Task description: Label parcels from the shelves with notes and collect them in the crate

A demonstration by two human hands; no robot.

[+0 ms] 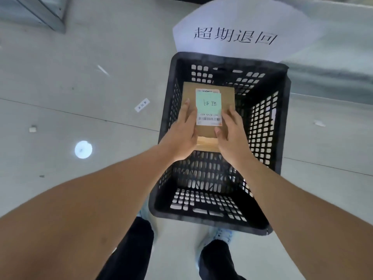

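The left hand [182, 130] and right hand [230, 130] clasp the near end of a small brown cardboard parcel [207, 110] bearing a green paper note [207, 103], held over the black lattice plastic crate [264, 138]. Letting go unevenly could tip it and loosen the note.

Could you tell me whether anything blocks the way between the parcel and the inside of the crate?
Nothing visible does. Both hands, left and right, hold the parcel, with its green note on top, over the open black crate. The crate has no lid, and the part of its inside that shows holds nothing.
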